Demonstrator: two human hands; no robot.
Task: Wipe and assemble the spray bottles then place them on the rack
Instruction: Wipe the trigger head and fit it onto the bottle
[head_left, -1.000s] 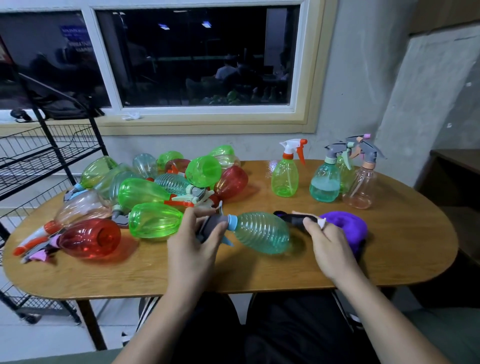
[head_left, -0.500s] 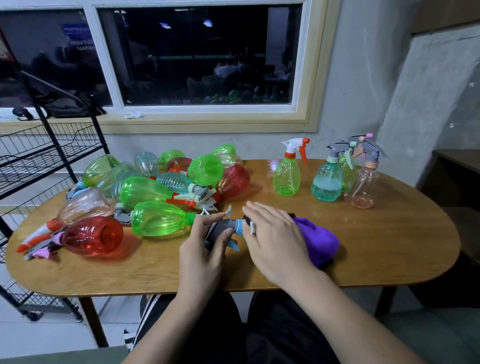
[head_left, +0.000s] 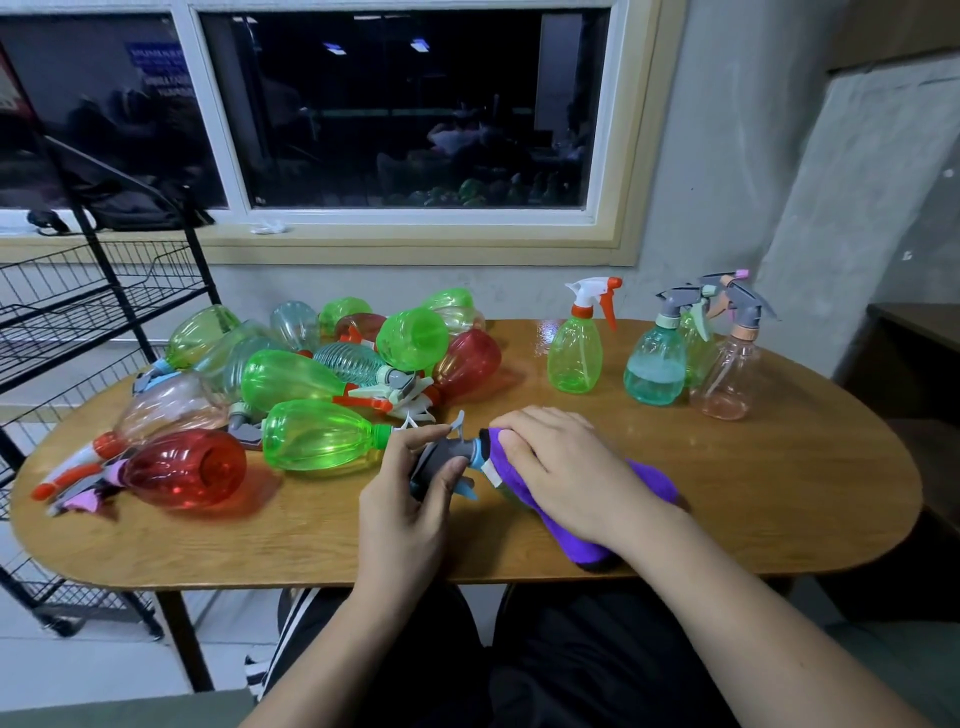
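Head view: the left hand pinches the grey trigger head of a spray bottle lying front-middle on the wooden desk, while the right hand curls over a fuzzy purple cloth wrapped round its body. Four translucent upright bottles stand far right. A heap of red, green and clear ones, too tangled to count, lies beside the black wire rack.
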